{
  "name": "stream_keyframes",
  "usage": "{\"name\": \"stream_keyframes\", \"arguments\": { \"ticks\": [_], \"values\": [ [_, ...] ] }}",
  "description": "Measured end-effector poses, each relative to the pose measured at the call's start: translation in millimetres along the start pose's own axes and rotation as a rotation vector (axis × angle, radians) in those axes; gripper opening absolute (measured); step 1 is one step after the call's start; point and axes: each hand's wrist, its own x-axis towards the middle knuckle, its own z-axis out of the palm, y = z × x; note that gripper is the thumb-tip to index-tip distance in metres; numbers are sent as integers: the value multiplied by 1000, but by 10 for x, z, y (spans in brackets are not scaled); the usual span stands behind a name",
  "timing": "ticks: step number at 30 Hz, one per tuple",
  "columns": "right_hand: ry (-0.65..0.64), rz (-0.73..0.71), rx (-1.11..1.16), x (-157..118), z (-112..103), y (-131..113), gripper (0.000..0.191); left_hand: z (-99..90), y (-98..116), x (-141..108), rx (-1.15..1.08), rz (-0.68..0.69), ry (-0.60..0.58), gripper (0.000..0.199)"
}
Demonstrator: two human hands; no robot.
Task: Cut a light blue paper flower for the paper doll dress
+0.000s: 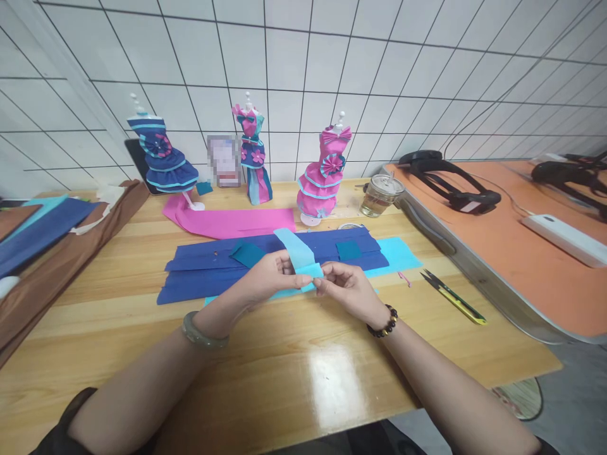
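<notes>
A light-blue strip [298,251] is pinched between the fingertips of the left hand [266,277] and right hand [351,292] above a wooden table [270,360]; beyond, dark-blue sheets [199,279] are backed by three dressed mannequins [257,157].

Toward 8 o'clock, a bare left forearm [156,379] wears a smooth, rounded, pale grey-green bangle [202,338] with a faintly mottled, glossy, stone-like surface, and farther out the same way, at the edge of the view, a loose black fabric sleeve [61,423] ends near the elbow. Toward 4 o'clock, a bare right forearm [441,373] wears a bracelet of round, shiny dark beads [393,319] with a few gold-coloured ones among them, strung close around the wrist, while a sliver of another dark sleeve [545,447] shows at the lower border beyond it.
</notes>
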Motion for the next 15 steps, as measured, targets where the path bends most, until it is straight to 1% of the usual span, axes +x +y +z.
{"name": "stream_keyframes", "arguments": {
  "ticks": [3,6,11,15],
  "values": [
    [-5,-10,-25,-4,8,-17,18,16,-33,14,15,2,51,27],
    [-6,0,-18,-3,18,-28,18,20,-57,24,17,5,73,26],
    [19,39,32,5,23,-25,22,13,-58,22,-11,6,76,30],
    [52,50,39,8,17,-23,20,8,-56,19,-4,-7,76,30]
  ]
}}
